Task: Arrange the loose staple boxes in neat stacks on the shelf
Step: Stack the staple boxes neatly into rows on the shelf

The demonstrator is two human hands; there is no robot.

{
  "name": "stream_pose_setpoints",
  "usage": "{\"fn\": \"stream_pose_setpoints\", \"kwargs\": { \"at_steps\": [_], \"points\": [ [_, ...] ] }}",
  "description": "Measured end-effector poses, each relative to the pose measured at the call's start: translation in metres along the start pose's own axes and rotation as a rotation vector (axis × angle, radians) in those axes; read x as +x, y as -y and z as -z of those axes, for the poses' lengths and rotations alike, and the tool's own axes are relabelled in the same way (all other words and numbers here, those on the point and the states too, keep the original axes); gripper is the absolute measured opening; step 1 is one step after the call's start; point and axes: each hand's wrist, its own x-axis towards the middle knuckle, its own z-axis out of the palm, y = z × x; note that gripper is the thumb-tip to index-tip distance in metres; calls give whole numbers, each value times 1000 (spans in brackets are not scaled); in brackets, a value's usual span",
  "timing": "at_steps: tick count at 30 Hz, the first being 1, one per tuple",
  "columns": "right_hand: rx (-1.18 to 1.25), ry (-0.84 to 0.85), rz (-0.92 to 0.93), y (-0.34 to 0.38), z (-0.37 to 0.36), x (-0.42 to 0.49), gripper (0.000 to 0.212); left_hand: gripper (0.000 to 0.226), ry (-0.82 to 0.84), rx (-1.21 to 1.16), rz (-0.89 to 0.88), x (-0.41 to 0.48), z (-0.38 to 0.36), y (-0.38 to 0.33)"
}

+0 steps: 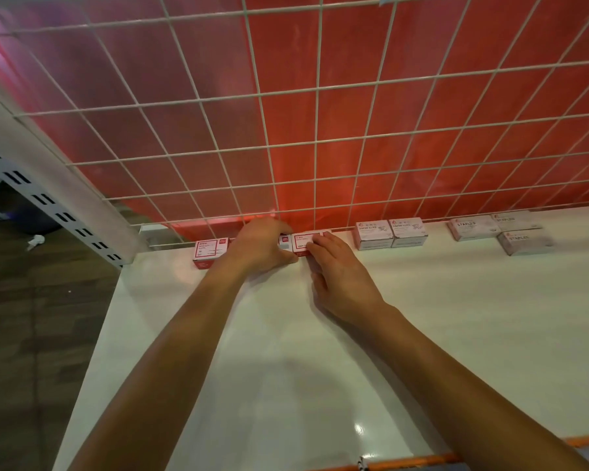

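Note:
Red-and-white staple boxes stand in a row at the back of the white shelf (286, 351), against the wire grid. The leftmost box (205, 253) stands free. My left hand (259, 244) lies over the boxes in the middle of the row, fingers curled on them. My right hand (337, 273) presses its fingertips on the right end of another red-and-white box (303, 242). Further right lie pale boxes marked STAPLES (471, 228), one of them (524, 242) set forward of the others.
Two pale paper-clip boxes (390, 232) stand side by side between the red row and the STAPLES boxes. A white wire grid (315, 141) with a red sheet behind it backs the shelf. A slotted metal upright (48, 192) stands at the left. The shelf's front edge (422, 462) is orange.

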Motion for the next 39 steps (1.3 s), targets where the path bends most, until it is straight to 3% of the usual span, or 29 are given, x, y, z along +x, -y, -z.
{"fn": "stream_pose_setpoints", "kwargs": {
  "at_steps": [12,19,39],
  "points": [
    [34,35,-13,-1,1,-4,44,43,-63,-31,-20,-3,-12,3],
    [95,-91,-143,3,3,-14,42,45,-39,-71,-2,-5,-13,2],
    [34,34,-191,9,15,-22,44,52,-72,-57,22,-13,-20,2]
  ]
}}
